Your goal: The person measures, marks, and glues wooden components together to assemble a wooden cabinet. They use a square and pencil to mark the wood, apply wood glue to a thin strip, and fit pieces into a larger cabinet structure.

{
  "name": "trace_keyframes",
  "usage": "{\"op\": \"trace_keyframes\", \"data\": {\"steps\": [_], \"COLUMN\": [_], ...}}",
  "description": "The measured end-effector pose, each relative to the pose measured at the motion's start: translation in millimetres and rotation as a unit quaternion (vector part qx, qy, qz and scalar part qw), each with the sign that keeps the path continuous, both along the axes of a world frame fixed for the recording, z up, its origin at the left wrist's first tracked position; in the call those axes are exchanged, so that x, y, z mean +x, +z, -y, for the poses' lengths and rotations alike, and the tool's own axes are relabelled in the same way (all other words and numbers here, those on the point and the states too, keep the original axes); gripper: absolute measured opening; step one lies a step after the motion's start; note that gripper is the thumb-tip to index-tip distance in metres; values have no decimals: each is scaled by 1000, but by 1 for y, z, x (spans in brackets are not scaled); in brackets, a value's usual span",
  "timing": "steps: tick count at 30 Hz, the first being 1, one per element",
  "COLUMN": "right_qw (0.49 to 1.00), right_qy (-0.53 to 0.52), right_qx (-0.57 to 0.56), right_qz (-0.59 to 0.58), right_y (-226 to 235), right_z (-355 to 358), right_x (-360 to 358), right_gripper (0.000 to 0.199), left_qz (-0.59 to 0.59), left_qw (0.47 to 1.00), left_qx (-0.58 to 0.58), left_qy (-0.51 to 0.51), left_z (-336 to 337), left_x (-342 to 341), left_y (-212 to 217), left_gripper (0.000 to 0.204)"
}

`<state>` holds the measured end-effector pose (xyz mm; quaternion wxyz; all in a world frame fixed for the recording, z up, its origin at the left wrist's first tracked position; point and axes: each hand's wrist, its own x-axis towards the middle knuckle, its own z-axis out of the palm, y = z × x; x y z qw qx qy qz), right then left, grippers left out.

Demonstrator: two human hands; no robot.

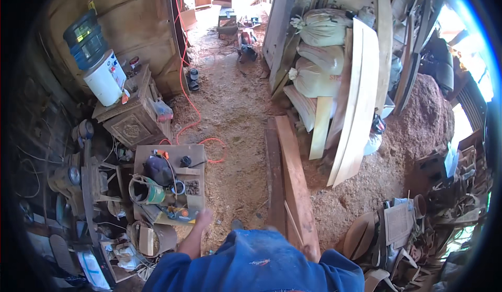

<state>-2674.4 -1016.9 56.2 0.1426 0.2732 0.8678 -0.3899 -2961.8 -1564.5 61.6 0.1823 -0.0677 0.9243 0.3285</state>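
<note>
My left hand (pixel 203 218) hangs beside the near right corner of a low work table (pixel 196 150). Its fingers are blurred, and no object shows in it. Only a small part of my right hand (pixel 312 255) shows past my blue shirt, over the near end of a long reddish timber beam (pixel 296 172). A thin wooden stick (pixel 293 221) slants along the beam towards that hand; whether I grip it is hidden. On the table are a green can-like container (pixel 155 194), a dark purple rounded object (pixel 158 170) and a small tray of dark bits (pixel 192 187).
A red-orange hose (pixel 190 96) snakes across the sawdust-covered floor (pixel 230 119). Filled sacks (pixel 320 77) and leaning pale boards (pixel 361 98) stand at right. A water dispenser (pixel 105 77) sits on a carved cabinet (pixel 130 124) at left. Wood offcuts (pixel 400 224) crowd the lower right.
</note>
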Motion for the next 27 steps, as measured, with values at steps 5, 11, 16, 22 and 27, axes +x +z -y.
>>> {"op": "trace_keyframes", "data": {"steps": [5, 11, 16, 22, 27], "right_qw": [994, 995, 973, 920, 875], "right_qy": [32, 31, 111, 154, 148], "right_qx": [95, -25, -167, -353, -458], "right_qz": [54, -88, -114, -72, -44], "right_y": [34, 83, 138, 219, 251], "right_z": [52, 106, 145, 154, 145], "right_x": [-312, -614, -828, -1062, -1212], "right_gripper": [53, 40, 38, 32, 29], "left_qz": [5, 157, 79, -63, -89], "left_qw": [966, 893, 856, 842, 842], "left_qx": [240, 410, 503, 488, 495], "left_qy": [91, 101, 93, 223, 195], "left_z": [-41, -110, -154, -185, -188], "left_x": [-237, -413, -609, -840, -1010], "left_y": [62, 101, 143, 262, 272], "left_gripper": [29, 27, 28, 23, 18]}}
